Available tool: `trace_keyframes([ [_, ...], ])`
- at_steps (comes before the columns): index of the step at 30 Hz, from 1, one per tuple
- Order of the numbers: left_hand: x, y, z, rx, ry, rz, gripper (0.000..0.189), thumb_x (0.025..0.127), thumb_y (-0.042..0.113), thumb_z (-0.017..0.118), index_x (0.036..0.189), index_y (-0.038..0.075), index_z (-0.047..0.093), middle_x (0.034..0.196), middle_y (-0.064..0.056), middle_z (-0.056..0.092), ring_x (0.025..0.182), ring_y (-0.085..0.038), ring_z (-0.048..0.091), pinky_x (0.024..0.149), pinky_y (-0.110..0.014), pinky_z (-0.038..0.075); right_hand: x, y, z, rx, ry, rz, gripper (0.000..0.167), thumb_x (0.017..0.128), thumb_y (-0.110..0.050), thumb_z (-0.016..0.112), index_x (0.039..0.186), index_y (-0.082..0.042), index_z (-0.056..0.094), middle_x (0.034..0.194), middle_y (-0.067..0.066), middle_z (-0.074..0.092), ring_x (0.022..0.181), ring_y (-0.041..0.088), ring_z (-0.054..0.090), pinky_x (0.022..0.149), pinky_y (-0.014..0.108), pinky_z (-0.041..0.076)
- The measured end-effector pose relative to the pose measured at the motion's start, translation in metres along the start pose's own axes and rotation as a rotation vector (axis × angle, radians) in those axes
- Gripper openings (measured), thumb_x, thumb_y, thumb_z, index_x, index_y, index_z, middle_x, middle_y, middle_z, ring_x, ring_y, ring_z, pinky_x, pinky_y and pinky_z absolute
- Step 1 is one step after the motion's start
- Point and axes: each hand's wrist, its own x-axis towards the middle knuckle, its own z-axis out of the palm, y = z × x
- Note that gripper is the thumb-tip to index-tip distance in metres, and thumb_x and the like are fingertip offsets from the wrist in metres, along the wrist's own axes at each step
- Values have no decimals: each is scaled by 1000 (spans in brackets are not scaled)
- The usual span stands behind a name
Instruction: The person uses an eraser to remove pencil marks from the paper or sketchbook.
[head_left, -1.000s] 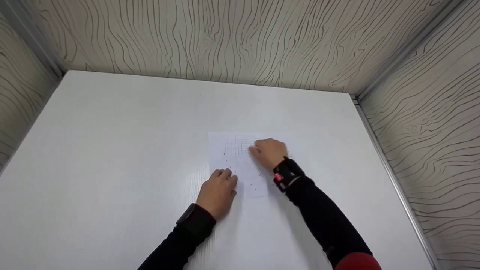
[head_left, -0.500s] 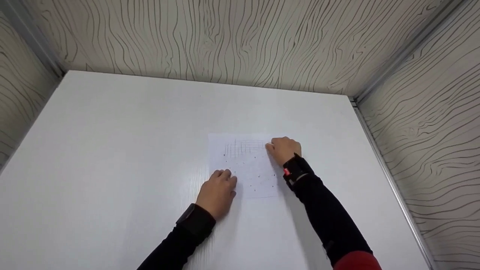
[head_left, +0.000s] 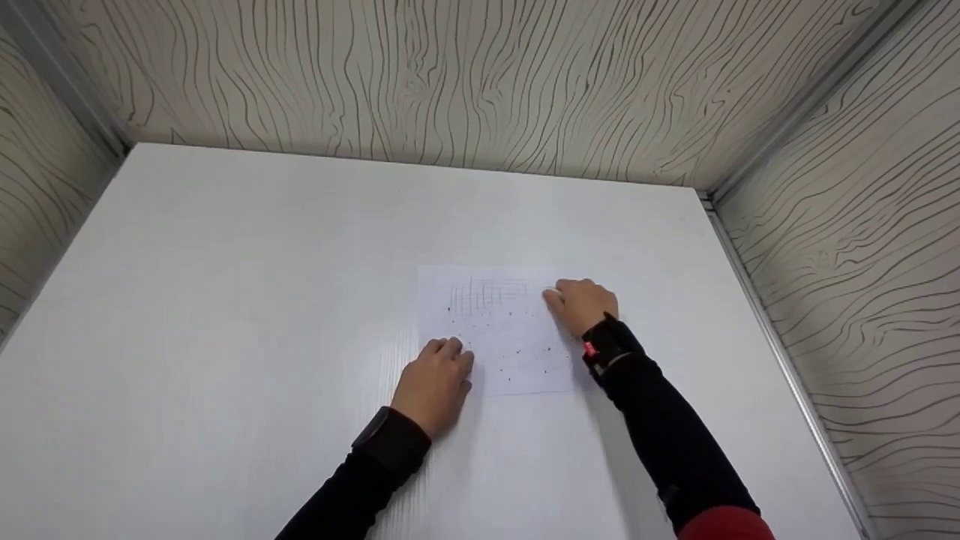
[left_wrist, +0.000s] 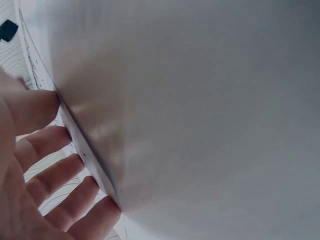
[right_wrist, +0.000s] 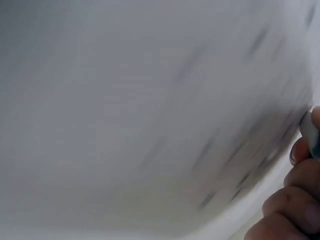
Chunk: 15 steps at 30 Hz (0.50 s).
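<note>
Head view: the white table (head_left: 262, 300) is bordered along its far edge by a patterned wall (head_left: 375, 75), and the sheet of paper (head_left: 529, 334) is laid right of the table's middle, well apart from that edge, marked with thin lines (head_left: 476, 296) and scattered with dark specks (head_left: 518, 352). Near the sheet's far right corner, a small pale piece (right_wrist: 308, 131) is pinched by the right hand (head_left: 585, 306), while the sheet is touched near its left edge by the relaxed fingers of the left hand (head_left: 435, 386).

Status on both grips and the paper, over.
Left grip resting at left edge of paper. Right grip pinching small pale object. Drawn lines, dark specks on sheet. Nothing visibly blocking.
</note>
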Motion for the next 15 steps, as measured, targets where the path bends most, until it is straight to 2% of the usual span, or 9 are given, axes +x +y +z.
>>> trace_keyframes([
  [3, 2, 2, -1, -1, 5, 3, 21, 90, 16, 78, 109, 7, 74, 111, -10, 68, 109, -30, 65, 86, -40, 61, -2, 11, -7, 2, 17, 27, 41, 106, -33, 54, 75, -7, 55, 64, 5, 48, 62, 24, 49, 60, 39, 45],
  [6, 1, 1, -1, -5, 5, 5, 20, 91, 16, 77, 109, 7, 74, 111, -10, 68, 109, -30, 65, 87, -41, 60, -7, -5, -5, 28, 15, -18, 39, 107, -35, 54, 79, -8, 57, 65, 5, 49, 62, 23, 48, 60, 37, 44],
  [11, 1, 0, -1, -18, 4, 6, 22, 91, 16, 77, 111, 7, 74, 113, -10, 67, 111, -31, 64, 85, -42, 61, -14, -41, 1, 29, -66, -149, 36, 105, -38, 54, 82, -11, 60, 68, 4, 54, 64, 21, 50, 60, 37, 46],
  [13, 1, 0, -1, -28, 5, 7, 22, 91, 16, 77, 111, 7, 74, 113, -10, 67, 112, -30, 64, 86, -42, 61, -15, -43, 2, 16, -77, -151, 36, 104, -39, 56, 81, -12, 60, 68, 4, 54, 64, 21, 51, 61, 37, 47],
  [15, 1, -1, -2, -48, 9, 3, 21, 90, 14, 77, 110, 8, 74, 114, -10, 67, 113, -31, 64, 87, -42, 60, -14, -35, 2, 10, -58, -117, 36, 103, -37, 57, 79, -11, 60, 67, 4, 54, 64, 21, 50, 60, 37, 46],
])
